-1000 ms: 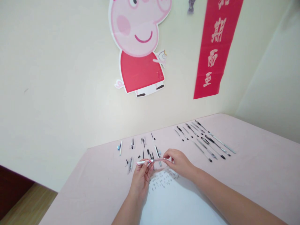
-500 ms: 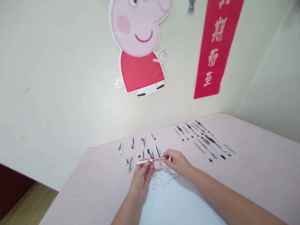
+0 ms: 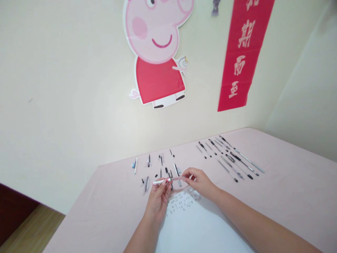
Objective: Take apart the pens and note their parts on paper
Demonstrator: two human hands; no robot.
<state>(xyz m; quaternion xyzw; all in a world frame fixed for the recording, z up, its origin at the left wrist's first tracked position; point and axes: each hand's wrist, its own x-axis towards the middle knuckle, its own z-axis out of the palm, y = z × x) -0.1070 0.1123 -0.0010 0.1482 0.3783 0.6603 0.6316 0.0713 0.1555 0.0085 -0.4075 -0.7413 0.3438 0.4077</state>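
Note:
A white pen barrel with red marks (image 3: 159,182) lies level between the fingers of my left hand (image 3: 158,200), which is closed around it. From its right end a thin, pale, see-through rod (image 3: 177,178) runs across to my right hand (image 3: 198,182). The thumb and forefinger of that hand pinch the rod's far end. Whether the rod is a refill or part of the barrel is too small to make out. Both hands hover over the top of a white sheet (image 3: 200,228) with handwritten characters. Just behind them lies a white pen with a dark refill (image 3: 177,173).
Several pen parts and caps (image 3: 161,159) are laid out on the left of the pink tabletop (image 3: 284,196). To the right, several black and clear pens and refills (image 3: 231,158) lie in slanted rows. Behind rises a wall with a pig cutout (image 3: 160,80) and a red banner (image 3: 237,70).
The white barrel and my left hand have shifted very slightly left. My right hand keeps its pinch in nearly the same place.

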